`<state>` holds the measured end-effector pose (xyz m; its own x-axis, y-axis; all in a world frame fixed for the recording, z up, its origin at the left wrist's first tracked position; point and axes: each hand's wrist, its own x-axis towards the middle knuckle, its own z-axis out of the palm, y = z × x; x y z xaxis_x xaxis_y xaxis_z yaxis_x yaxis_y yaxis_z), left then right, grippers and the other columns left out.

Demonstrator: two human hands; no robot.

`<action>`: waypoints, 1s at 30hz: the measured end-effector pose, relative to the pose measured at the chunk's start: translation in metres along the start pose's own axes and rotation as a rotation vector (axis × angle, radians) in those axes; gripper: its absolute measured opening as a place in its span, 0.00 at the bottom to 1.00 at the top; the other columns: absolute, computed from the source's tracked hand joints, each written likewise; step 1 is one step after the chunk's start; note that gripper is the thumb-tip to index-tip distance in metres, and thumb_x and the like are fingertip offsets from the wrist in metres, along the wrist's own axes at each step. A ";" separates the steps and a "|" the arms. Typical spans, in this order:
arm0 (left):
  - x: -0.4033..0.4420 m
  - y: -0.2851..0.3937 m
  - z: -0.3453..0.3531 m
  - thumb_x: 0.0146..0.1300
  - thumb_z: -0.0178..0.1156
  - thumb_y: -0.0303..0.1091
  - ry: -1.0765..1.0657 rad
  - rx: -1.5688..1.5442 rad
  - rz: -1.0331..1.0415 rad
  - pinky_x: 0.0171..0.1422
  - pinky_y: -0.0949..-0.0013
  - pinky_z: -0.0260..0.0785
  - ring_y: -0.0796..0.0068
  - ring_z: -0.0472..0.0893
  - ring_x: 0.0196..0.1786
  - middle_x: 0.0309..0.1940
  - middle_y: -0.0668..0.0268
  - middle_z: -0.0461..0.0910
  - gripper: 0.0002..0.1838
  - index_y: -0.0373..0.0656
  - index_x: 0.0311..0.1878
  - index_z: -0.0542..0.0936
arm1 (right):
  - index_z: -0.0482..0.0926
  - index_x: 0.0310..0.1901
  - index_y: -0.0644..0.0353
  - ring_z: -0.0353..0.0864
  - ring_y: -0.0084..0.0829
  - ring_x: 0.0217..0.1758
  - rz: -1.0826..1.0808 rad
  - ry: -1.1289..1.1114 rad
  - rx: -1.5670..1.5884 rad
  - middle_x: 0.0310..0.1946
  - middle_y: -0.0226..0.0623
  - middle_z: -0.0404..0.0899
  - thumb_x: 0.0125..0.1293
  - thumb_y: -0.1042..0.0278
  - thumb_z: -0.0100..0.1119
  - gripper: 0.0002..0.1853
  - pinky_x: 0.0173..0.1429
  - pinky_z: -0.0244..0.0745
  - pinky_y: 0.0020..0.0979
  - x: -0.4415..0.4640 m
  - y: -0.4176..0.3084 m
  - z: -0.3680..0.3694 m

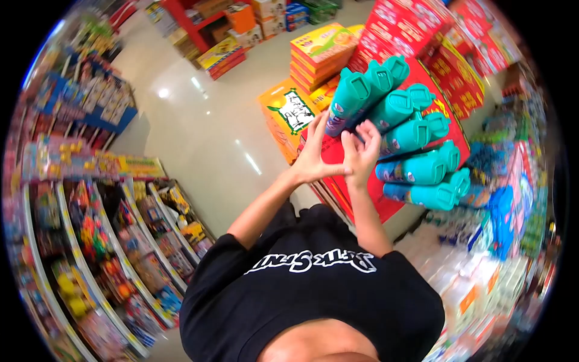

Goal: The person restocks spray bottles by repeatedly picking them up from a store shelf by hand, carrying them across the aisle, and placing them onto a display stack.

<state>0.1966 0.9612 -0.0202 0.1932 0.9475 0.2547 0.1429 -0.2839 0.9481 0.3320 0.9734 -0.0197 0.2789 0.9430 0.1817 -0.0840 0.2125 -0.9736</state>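
Note:
Several blue spray cans with large teal caps stand in rows on a red-topped display table (392, 211). My left hand (315, 155) is open, its fingers stretched up along the lower side of the nearest corner can (348, 99); whether the fingertips touch it I cannot tell. Beside it, my right hand (362, 158) is open with its fingers loosely bent and apart, just in front of another can (405, 137). The thumbs come close together between the hands. Nothing shows in either palm.
Orange cartons (283, 117) and a stack of yellow-orange boxes (322, 51) stand beside the cans. Red cartons (404, 27) rise behind them. Shelves of small packaged goods (111, 253) line the left; bagged goods (506, 205) crowd the right. A shiny tiled floor (205, 127) lies between.

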 end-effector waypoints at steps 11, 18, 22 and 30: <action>-0.240 0.019 0.051 0.53 0.75 0.53 0.621 -0.273 -0.267 0.81 0.48 0.54 0.57 0.54 0.81 0.79 0.56 0.48 0.62 0.42 0.82 0.46 | 0.72 0.60 0.69 0.80 0.34 0.55 0.265 -0.847 0.013 0.53 0.45 0.78 0.66 0.70 0.66 0.23 0.58 0.79 0.35 -0.163 -0.001 0.019; -0.413 0.076 0.070 0.55 0.75 0.48 1.114 -0.179 -0.167 0.78 0.52 0.60 0.58 0.61 0.78 0.77 0.56 0.53 0.61 0.39 0.82 0.45 | 0.73 0.60 0.67 0.83 0.31 0.52 0.111 -1.599 0.001 0.51 0.43 0.80 0.67 0.68 0.68 0.24 0.55 0.81 0.33 -0.319 -0.049 0.047; -0.521 0.122 0.103 0.59 0.73 0.44 1.391 -0.208 -0.138 0.74 0.55 0.63 0.63 0.67 0.74 0.73 0.58 0.62 0.58 0.39 0.82 0.45 | 0.74 0.60 0.67 0.84 0.34 0.53 0.020 -1.935 -0.017 0.53 0.44 0.80 0.64 0.66 0.70 0.25 0.55 0.82 0.35 -0.447 -0.071 0.042; -0.756 0.185 0.168 0.57 0.75 0.45 1.748 -0.062 -0.132 0.73 0.57 0.63 0.64 0.67 0.73 0.72 0.57 0.63 0.55 0.38 0.80 0.52 | 0.73 0.60 0.70 0.84 0.39 0.54 0.119 -2.398 -0.019 0.52 0.47 0.79 0.65 0.65 0.68 0.26 0.54 0.84 0.36 -0.701 -0.130 -0.012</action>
<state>0.2396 0.1682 -0.0691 -0.9995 0.0052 0.0306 0.0286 -0.2329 0.9721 0.1594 0.2816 -0.0220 -0.8535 -0.5138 -0.0867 -0.0017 0.1691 -0.9856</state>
